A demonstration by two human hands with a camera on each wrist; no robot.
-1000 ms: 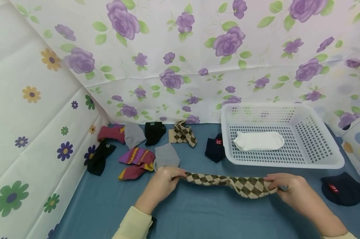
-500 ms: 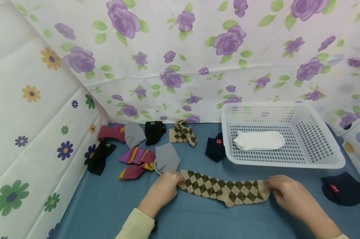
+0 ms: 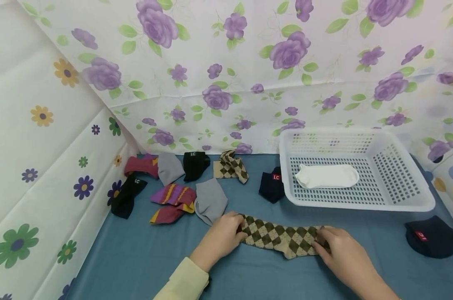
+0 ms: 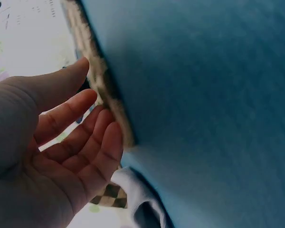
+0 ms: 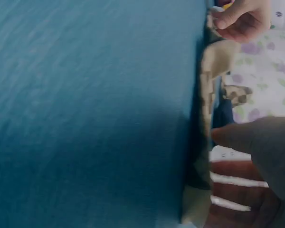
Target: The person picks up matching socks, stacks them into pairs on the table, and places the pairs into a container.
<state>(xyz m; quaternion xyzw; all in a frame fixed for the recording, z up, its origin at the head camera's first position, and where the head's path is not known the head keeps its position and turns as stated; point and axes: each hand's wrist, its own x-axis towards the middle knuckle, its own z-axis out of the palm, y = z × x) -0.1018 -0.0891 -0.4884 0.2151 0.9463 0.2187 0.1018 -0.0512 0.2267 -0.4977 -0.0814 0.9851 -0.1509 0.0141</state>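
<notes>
A beige and brown argyle sock (image 3: 279,236) lies flat and stretched sideways on the blue cloth. My left hand (image 3: 220,239) touches its cuff end, partly covering it; in the left wrist view that hand (image 4: 61,137) has thumb and loosely bent fingers apart beside the sock (image 4: 102,80). Over the toe end rests my right hand (image 3: 343,256), its fingertips on the fabric. The right wrist view shows the right hand (image 5: 256,166) with thumb and fingers spread along the sock (image 5: 206,99).
A white basket (image 3: 361,207) holding a white sock (image 3: 328,176) stands at the back right. Navy socks lie left (image 3: 271,187) and right (image 3: 436,237) of it. Grey (image 3: 211,200), striped (image 3: 174,202), black (image 3: 127,198) and argyle (image 3: 231,166) socks lie at the back left.
The sock, earlier held stretched and partly twisted, has been laid flat. My left hand has shifted slightly right along the cuff, and my right hand has moved left onto the toe part.
</notes>
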